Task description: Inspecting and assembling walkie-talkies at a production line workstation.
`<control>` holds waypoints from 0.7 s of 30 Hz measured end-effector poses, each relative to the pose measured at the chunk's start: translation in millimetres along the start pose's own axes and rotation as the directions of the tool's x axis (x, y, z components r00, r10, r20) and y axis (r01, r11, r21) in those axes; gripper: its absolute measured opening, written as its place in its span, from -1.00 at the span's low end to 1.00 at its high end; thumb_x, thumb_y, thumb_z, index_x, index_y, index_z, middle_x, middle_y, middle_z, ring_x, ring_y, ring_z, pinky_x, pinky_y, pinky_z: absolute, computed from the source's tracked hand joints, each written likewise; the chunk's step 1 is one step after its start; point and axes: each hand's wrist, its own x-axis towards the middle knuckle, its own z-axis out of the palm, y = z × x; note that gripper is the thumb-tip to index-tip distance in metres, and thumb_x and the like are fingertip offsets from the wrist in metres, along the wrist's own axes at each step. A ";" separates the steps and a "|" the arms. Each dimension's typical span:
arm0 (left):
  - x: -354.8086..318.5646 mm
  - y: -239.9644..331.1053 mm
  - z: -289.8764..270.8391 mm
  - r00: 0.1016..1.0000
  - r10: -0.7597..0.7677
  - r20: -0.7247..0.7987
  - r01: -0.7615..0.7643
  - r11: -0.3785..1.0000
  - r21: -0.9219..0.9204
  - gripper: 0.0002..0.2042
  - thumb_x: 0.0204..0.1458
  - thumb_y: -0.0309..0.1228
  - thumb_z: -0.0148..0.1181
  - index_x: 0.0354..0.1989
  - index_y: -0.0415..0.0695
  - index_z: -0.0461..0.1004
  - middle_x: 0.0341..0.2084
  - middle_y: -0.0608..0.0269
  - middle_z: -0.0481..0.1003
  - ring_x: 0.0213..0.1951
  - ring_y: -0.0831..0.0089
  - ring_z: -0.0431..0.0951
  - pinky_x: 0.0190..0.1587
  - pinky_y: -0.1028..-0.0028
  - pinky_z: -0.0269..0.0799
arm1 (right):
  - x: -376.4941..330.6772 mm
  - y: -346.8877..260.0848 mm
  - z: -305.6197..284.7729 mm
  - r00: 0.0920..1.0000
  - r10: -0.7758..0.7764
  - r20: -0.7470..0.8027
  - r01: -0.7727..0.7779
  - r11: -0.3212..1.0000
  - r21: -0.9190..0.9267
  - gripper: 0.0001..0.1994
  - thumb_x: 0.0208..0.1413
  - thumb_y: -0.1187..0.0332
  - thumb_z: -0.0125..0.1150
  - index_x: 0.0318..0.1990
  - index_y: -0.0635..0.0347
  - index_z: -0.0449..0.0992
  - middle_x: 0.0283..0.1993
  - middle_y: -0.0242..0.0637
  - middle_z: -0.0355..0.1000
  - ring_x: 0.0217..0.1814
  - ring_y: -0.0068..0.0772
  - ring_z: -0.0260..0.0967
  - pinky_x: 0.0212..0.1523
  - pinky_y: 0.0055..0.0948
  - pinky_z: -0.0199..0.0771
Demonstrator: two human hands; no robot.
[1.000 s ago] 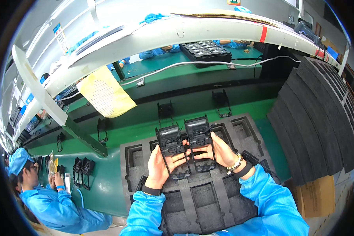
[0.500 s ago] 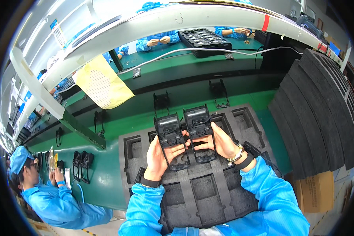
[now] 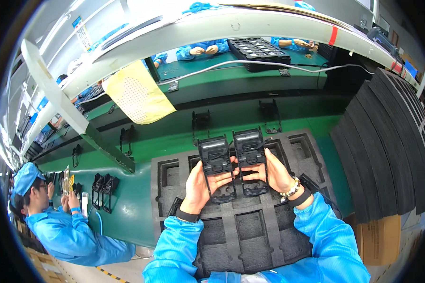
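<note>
Two black plastic frames stand side by side in my hands above a dark grey foam tray (image 3: 231, 213). My left hand (image 3: 199, 186) is closed round the left frame (image 3: 216, 150), with its fingers passing behind the open lower part. Round the right frame (image 3: 249, 141) my right hand (image 3: 275, 173) is closed in the same way, the thumb along its outer edge. Each frame has a glossy curved upper panel and an open, narrow-sided lower section. The tray's pockets near my arms show bare foam; black parts (image 3: 174, 206) sit at its left edge.
Several similar frames (image 3: 201, 123) rest on the green bench beyond the tray. Tall stacked foam sheets (image 3: 382, 146) rise at the right, above a cardboard box (image 3: 378, 239). A white shelf beam (image 3: 269, 21) with a hanging yellow sheet (image 3: 138, 94) crosses ahead. A co-worker (image 3: 63, 221) sits at left.
The whole view has shifted slightly, so the bench, tray and hands appear farther right. Both hands keep their hold on the two frames, which stay side by side.
</note>
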 end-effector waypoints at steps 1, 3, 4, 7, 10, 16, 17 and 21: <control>0.7 -0.8 0.5 1.000 -0.001 0.007 0.001 1.000 0.001 -0.33 0.30 0.07 -0.42 0.38 -0.21 0.07 0.27 -0.18 0.25 0.17 -0.17 0.41 0.25 0.00 0.29 | 0.1 -0.1 -0.6 1.000 -0.001 0.003 0.001 1.000 0.002 -0.35 0.38 -0.14 -0.41 0.37 0.18 0.14 0.31 -0.08 0.28 0.31 -0.04 0.30 0.24 0.00 0.37; 1.9 -0.4 3.8 1.000 0.004 0.022 -0.003 1.000 -0.008 -0.34 0.30 0.07 -0.41 0.38 -0.20 0.07 0.27 -0.20 0.25 0.16 -0.18 0.41 0.25 -0.01 0.29 | 0.6 -1.2 0.3 1.000 -0.001 0.011 0.001 1.000 -0.021 -0.34 0.38 -0.15 -0.43 0.38 0.18 0.13 0.32 -0.07 0.27 0.32 -0.04 0.29 0.25 0.00 0.36; 1.4 -0.3 4.0 1.000 0.004 0.018 -0.004 1.000 -0.002 -0.34 0.30 0.06 -0.41 0.38 -0.20 0.07 0.27 -0.20 0.25 0.16 -0.18 0.41 0.25 -0.01 0.29 | 0.6 -0.7 0.4 1.000 0.002 -0.010 -0.002 0.999 -0.044 -0.32 0.37 -0.17 -0.46 0.38 0.18 0.13 0.32 -0.04 0.27 0.31 -0.04 0.30 0.23 -0.02 0.39; 0.8 0.9 3.3 1.000 0.006 0.014 -0.007 1.000 0.004 -0.35 0.31 0.06 -0.42 0.38 -0.20 0.07 0.27 -0.20 0.25 0.17 -0.18 0.41 0.25 -0.01 0.29 | 1.5 0.2 -0.1 1.000 0.003 -0.029 -0.005 0.997 -0.075 -0.29 0.36 -0.19 -0.52 0.38 0.19 0.14 0.33 -0.01 0.26 0.31 -0.04 0.30 0.21 -0.06 0.41; 2.0 2.5 3.8 1.000 0.009 0.028 -0.009 1.000 0.002 -0.35 0.31 0.05 -0.42 0.38 -0.20 0.08 0.27 -0.19 0.25 0.17 -0.18 0.40 0.26 -0.01 0.28 | 2.4 -1.0 -0.9 1.000 0.005 -0.013 -0.006 0.997 -0.082 -0.29 0.36 -0.19 -0.52 0.39 0.19 0.13 0.33 -0.01 0.25 0.31 -0.04 0.30 0.21 -0.06 0.40; 2.2 2.8 -1.5 1.000 -0.005 0.025 0.006 1.000 -0.021 -0.36 0.32 0.05 -0.42 0.36 -0.22 0.13 0.25 -0.15 0.29 0.17 -0.14 0.41 0.25 0.05 0.30 | 4.8 -4.9 3.3 0.999 0.002 0.035 0.000 0.999 -0.047 -0.33 0.38 -0.16 -0.44 0.38 0.18 0.14 0.34 -0.07 0.26 0.31 -0.07 0.30 0.23 -0.07 0.38; 2.3 0.5 -4.8 1.000 -0.014 -0.002 0.014 1.000 -0.020 -0.35 0.31 0.05 -0.41 0.36 -0.21 0.11 0.26 -0.17 0.27 0.18 -0.20 0.40 0.25 0.00 0.28 | 4.7 -3.6 1.1 1.000 0.005 0.011 -0.004 0.999 -0.051 -0.33 0.37 -0.16 -0.42 0.38 0.18 0.14 0.33 -0.06 0.28 0.29 -0.07 0.33 0.19 -0.09 0.42; -1.2 -3.1 -13.0 0.999 -0.041 -0.021 0.038 0.991 -0.129 -0.35 0.30 0.03 -0.31 0.34 -0.28 0.11 0.22 -0.19 0.30 0.18 -0.21 0.39 0.24 0.01 0.32 | 5.0 -1.7 9.8 1.000 -0.013 0.015 0.015 0.994 -0.107 -0.29 0.35 -0.21 -0.45 0.36 0.19 0.19 0.27 -0.04 0.34 0.23 -0.05 0.38 0.10 -0.15 0.50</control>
